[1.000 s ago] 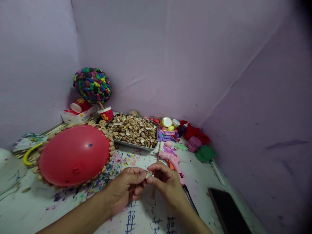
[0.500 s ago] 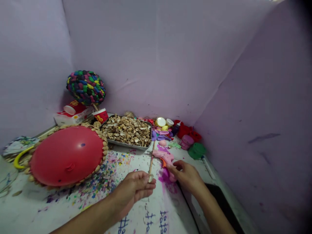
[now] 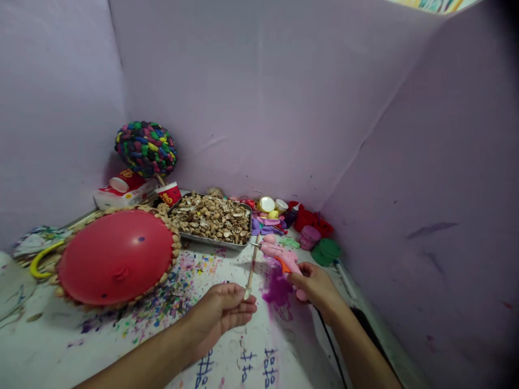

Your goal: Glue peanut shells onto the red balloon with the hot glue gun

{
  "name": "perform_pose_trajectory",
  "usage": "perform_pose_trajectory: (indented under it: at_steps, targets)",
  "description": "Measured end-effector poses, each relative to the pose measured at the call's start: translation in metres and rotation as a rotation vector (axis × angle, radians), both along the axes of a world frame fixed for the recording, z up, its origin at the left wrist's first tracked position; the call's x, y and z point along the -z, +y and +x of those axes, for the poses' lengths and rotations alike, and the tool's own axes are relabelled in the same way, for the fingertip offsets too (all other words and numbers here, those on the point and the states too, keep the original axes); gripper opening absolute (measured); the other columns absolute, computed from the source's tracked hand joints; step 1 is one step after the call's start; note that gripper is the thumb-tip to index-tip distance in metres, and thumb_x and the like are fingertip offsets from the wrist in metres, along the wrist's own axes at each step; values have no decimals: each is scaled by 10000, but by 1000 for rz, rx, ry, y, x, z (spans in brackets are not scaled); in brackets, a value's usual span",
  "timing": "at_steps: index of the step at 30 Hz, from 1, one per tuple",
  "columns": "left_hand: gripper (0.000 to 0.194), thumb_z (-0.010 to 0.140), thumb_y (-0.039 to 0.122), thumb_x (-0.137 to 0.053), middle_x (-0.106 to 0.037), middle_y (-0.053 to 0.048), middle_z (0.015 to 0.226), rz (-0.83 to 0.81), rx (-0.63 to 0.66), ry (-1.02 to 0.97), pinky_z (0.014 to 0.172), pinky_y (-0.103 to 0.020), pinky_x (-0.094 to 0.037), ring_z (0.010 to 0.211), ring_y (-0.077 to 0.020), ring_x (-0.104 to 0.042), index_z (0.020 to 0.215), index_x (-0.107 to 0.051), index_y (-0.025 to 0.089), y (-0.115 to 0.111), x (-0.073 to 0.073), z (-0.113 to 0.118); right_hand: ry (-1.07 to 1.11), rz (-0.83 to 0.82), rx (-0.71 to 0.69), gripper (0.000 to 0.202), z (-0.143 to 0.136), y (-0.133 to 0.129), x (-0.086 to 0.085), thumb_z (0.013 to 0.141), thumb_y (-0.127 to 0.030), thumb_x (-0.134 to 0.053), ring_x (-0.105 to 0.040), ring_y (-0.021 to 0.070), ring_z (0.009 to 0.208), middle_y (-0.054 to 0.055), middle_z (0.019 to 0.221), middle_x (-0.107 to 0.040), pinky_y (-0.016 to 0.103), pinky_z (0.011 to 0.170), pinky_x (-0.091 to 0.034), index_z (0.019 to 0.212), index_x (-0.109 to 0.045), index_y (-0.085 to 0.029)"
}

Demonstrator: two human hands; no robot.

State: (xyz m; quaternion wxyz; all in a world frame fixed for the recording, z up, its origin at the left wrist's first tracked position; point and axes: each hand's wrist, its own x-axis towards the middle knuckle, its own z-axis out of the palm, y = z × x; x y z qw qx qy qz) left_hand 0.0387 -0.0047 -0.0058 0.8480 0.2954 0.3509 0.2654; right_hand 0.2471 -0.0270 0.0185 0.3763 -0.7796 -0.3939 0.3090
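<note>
Between the thumb and fingers of my left hand [image 3: 229,313] is a small pale shell [image 3: 247,293], at the near end of a thin wooden stick [image 3: 253,266] that points away from me. My right hand [image 3: 318,286] is closed round the handle of a pink glue gun [image 3: 279,254] with an orange trigger. Its metal nozzle points left, close to the far part of the stick; whether they touch is unclear. A black cord runs from the gun toward me.
Left lies a red balloon [image 3: 117,256] ringed with shells. Behind are a metal tray [image 3: 211,241] of shells, a colourful ball [image 3: 146,148] on a stick in a red cup [image 3: 169,193], and small tubs [image 3: 310,236]. Purple walls enclose the table.
The glue gun and my right hand have shifted slightly right. My left hand stays nearly in place with the shell, and the view has tilted a little.
</note>
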Motion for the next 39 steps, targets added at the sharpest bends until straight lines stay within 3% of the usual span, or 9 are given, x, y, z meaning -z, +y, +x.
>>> perform_pose_trajectory:
  at_steps: [4,7,11,15,18,22,24,30,39]
  targets:
    - [228,683,334,-657,-643,-71,789,103,30,24,600,-239,-449,638,-123,-592,711,-567,127,2,-5,0,130,49,-4,76,-13,-4,-9,572,-175,-556,-433,81,364,-67,460,-480,194,346,-325,611,-497,-202]
    - [234,672,361,-629,-564,6,557,308,20,231,411,-194,-301,408,-71,-440,632,-557,142,8,-13,-2,195,81,-4,108,-24,-5,-11,554,-165,-573,-423,79,356,-70,453,-482,194,335,-335,613,-491,-204]
    - [204,659,263,-577,-432,49,418,696,-54,597,418,-201,-222,390,-70,-341,489,-540,156,19,-13,-10,257,111,-4,133,-34,-6,-14,557,-177,-582,-429,77,357,-74,456,-482,185,335,-333,644,-485,-206]
    - [254,579,175,-582,-365,48,342,771,-30,682,418,-221,-146,378,-81,-310,347,-479,170,24,-5,-22,297,114,-28,154,-40,-9,-18,564,-196,-578,-421,66,348,-80,460,-483,169,325,-319,674,-470,-204]
    - [156,589,204,-595,-433,39,410,829,-120,691,447,-217,-182,441,-96,-356,442,-554,167,26,-11,-26,300,107,-37,179,-43,-9,-18,567,-207,-581,-401,60,323,-85,461,-482,174,310,-329,691,-453,-205]
    - [376,699,385,-548,-497,47,530,725,-299,524,449,-207,-278,452,-99,-387,992,-590,153,31,-32,-24,290,112,-29,209,-47,-9,-14,555,-199,-557,-366,51,303,-100,464,-466,173,292,-329,713,-422,-214]
    - [487,680,419,-590,-470,59,508,630,-309,399,426,-196,-282,440,-86,-373,1067,-550,127,32,-40,-23,286,116,-31,224,-50,-10,-14,550,-198,-548,-369,55,312,-102,471,-472,177,290,-340,724,-409,-219]
    - [469,581,346,-712,-470,53,522,455,-353,260,396,-170,-264,446,-52,-341,970,-605,108,33,-39,-23,276,114,-56,199,-57,-14,-19,570,-202,-539,-377,61,320,-102,478,-480,189,298,-369,718,-408,-223]
    - [234,585,332,-673,-374,73,432,484,-364,234,391,-175,-164,409,-31,-254,570,-556,130,32,-32,-21,252,127,-36,179,-65,-14,-18,557,-185,-543,-380,66,290,-104,442,-466,180,274,-344,684,-422,-224]
